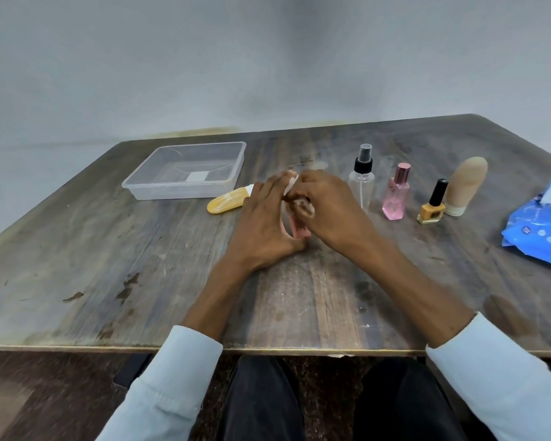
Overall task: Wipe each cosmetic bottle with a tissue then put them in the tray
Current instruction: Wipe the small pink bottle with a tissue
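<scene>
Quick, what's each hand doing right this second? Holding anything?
Left hand: holds a small pinkish bottle, fingers curled around it.
Right hand: pinches a white tissue against the bottle.

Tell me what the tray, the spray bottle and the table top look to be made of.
Tray: clear plastic by the look, since the table shows through its thin walls.
Spray bottle: transparent body, plastic or glass, I cannot tell which, with a black pump and a clear cap.
Table: wood-grain surface, possibly laminate, slightly glossy, worn and stained.
</scene>
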